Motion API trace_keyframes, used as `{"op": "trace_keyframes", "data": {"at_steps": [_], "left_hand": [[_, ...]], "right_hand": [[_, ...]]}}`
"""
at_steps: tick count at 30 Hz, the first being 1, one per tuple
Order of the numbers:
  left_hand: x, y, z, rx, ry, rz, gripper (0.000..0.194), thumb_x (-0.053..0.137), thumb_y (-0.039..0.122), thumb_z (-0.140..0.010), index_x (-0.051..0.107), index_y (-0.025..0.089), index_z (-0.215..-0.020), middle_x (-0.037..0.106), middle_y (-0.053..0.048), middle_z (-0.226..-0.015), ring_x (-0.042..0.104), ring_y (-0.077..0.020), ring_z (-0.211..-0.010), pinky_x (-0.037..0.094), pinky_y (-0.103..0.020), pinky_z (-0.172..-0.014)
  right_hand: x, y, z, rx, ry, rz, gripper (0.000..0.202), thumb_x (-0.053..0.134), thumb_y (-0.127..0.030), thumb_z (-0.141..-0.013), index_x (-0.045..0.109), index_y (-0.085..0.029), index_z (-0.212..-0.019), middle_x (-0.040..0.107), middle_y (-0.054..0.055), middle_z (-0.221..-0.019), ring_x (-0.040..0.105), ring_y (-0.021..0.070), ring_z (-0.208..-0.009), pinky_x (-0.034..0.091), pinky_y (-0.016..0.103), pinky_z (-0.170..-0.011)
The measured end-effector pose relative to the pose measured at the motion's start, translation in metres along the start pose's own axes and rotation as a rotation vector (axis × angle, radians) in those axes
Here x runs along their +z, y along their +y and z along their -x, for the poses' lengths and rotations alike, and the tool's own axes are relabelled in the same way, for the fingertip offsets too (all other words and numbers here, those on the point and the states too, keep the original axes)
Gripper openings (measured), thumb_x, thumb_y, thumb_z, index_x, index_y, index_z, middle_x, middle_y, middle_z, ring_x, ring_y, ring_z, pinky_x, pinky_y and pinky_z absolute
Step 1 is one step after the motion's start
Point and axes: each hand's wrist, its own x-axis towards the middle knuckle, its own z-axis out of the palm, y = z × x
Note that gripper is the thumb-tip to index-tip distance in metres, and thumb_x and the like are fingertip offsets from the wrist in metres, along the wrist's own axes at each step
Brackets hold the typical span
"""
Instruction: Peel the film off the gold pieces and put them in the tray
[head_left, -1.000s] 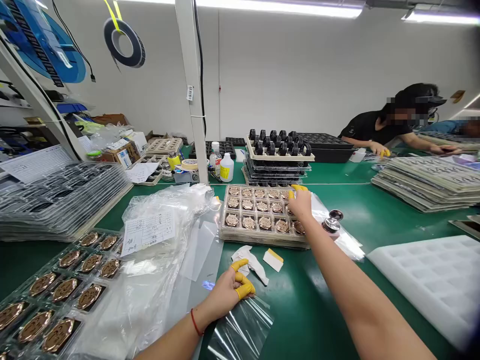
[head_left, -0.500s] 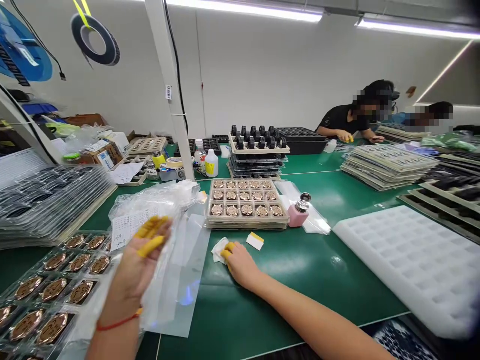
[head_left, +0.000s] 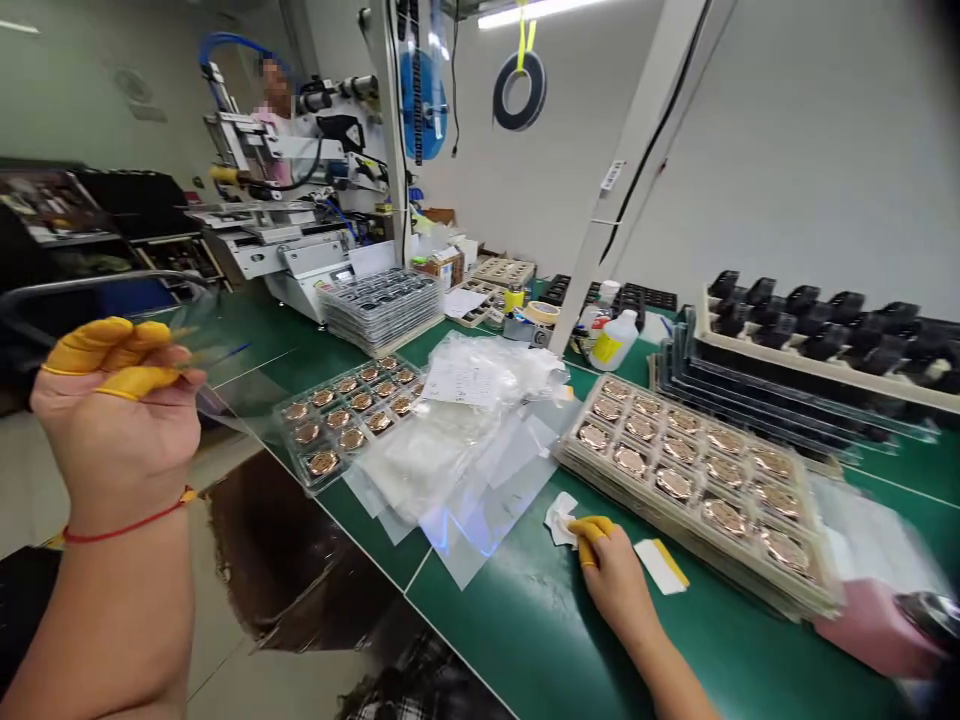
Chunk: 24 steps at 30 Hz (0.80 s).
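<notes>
My left hand [head_left: 124, 410] is raised at the far left, past the table edge, with yellow covers on its fingers. Its fingers are curled together, and a thin, blurred, see-through thing with a bluish tip shows at the fingertips; I cannot make out what it is. On the green table, my right hand [head_left: 611, 570], also with yellow finger covers, pinches a crumpled white tissue [head_left: 559, 518]. A white card with a yellow edge [head_left: 661, 566] lies just right of that hand. Behind it are stacked trays of copper-coloured octagonal pieces [head_left: 679, 450].
Plastic bags with a written sheet [head_left: 459, 382] lie mid-table, beside a clear tray of copper-coloured pieces [head_left: 352, 410]. A pink bottle [head_left: 874, 625] stands at right, a white bottle [head_left: 615, 340] behind. Black parts [head_left: 814, 310] fill a rear tray. A person [head_left: 276, 100] is behind a machine [head_left: 285, 200].
The view has swung left, bringing in the machine and the floor. My left hand has moved from over the plastic bags out to the far left. My right hand stays at the tissue.
</notes>
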Motion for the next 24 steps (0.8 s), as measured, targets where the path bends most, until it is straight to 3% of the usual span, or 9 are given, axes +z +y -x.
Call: {"op": "trace_keyframes", "data": {"at_steps": [3, 6, 10, 13, 16, 19, 21, 24], "left_hand": [[-0.003, 0.008, -0.015, 0.121, 0.024, -0.025, 0.027, 0.055, 0.011, -0.057, 0.062, 0.019, -0.082, 0.068, 0.004, -0.082, 0.057, -0.0087, -0.059, 0.032, -0.017, -0.038], [-0.002, -0.011, -0.029, 0.193, 0.025, -0.153, 0.031, 0.050, 0.005, -0.067, 0.060, 0.021, -0.091, 0.066, 0.007, -0.100, 0.058, -0.0054, -0.064, 0.030, -0.019, -0.041], [0.023, -0.057, -0.027, -0.120, -0.174, -0.092, 0.037, 0.030, -0.003, -0.085, 0.050, 0.013, -0.112, 0.060, 0.001, -0.115, 0.057, -0.0047, -0.087, 0.027, -0.020, -0.051], [0.059, -0.091, -0.004, -0.295, -0.225, 0.065, 0.029, 0.049, 0.000, -0.073, 0.060, 0.016, -0.095, 0.067, 0.006, -0.085, 0.058, -0.0033, -0.068, 0.038, -0.013, -0.046], [0.099, -0.117, 0.041, -0.501, -0.439, 0.152, 0.024, 0.052, 0.006, -0.070, 0.061, 0.018, -0.088, 0.068, 0.003, -0.080, 0.061, -0.0060, -0.064, 0.047, -0.015, -0.050], [0.129, -0.137, 0.113, -0.753, -0.837, 0.126, 0.015, 0.054, 0.018, -0.076, 0.063, 0.015, -0.088, 0.069, -0.004, -0.080, 0.065, -0.0119, -0.069, 0.053, -0.021, -0.057], [0.139, -0.149, 0.170, -0.816, -1.022, 0.096, 0.015, 0.059, 0.020, -0.073, 0.065, 0.012, -0.085, 0.069, -0.008, -0.076, 0.065, -0.0156, -0.068, 0.055, -0.028, -0.063], [0.138, -0.168, 0.242, -0.807, -1.225, -0.018, 0.018, 0.065, 0.021, -0.069, 0.065, 0.012, -0.084, 0.069, -0.008, -0.073, 0.065, -0.0182, -0.066, 0.054, -0.034, -0.067]], "right_hand": [[0.002, 0.006, 0.002, 0.041, -0.002, -0.018, 0.029, 0.039, -0.021, -0.083, 0.066, -0.015, -0.090, 0.059, 0.014, -0.087, 0.051, 0.0279, -0.084, 0.045, 0.042, -0.075], [0.001, 0.006, 0.002, 0.055, 0.019, -0.015, 0.029, 0.039, -0.021, -0.082, 0.067, -0.017, -0.087, 0.060, 0.014, -0.088, 0.052, 0.0280, -0.084, 0.045, 0.043, -0.075], [0.000, 0.001, 0.002, 0.071, 0.064, -0.001, 0.030, 0.038, -0.021, -0.082, 0.067, -0.018, -0.088, 0.058, 0.013, -0.079, 0.052, 0.0286, -0.081, 0.046, 0.044, -0.072], [-0.001, -0.005, 0.002, 0.053, 0.068, -0.019, 0.030, 0.038, -0.020, -0.083, 0.067, -0.017, -0.092, 0.060, 0.013, -0.086, 0.052, 0.0275, -0.084, 0.046, 0.043, -0.075], [-0.005, -0.014, 0.001, 0.039, 0.059, 0.017, 0.029, 0.039, -0.015, -0.083, 0.067, -0.018, -0.092, 0.060, 0.012, -0.090, 0.052, 0.0264, -0.086, 0.046, 0.042, -0.076], [-0.010, -0.024, 0.001, 0.058, 0.064, 0.058, 0.029, 0.042, -0.012, -0.082, 0.066, -0.020, -0.095, 0.060, 0.012, -0.091, 0.052, 0.0263, -0.088, 0.046, 0.040, -0.077], [-0.012, -0.027, 0.000, 0.077, 0.055, 0.044, 0.029, 0.043, -0.012, -0.083, 0.065, -0.020, -0.100, 0.060, 0.011, -0.092, 0.052, 0.0260, -0.088, 0.046, 0.039, -0.077], [-0.012, -0.024, 0.000, 0.100, 0.052, -0.033, 0.026, 0.046, -0.015, -0.084, 0.063, -0.020, -0.103, 0.061, 0.011, -0.094, 0.053, 0.0251, -0.089, 0.046, 0.039, -0.079]]}}
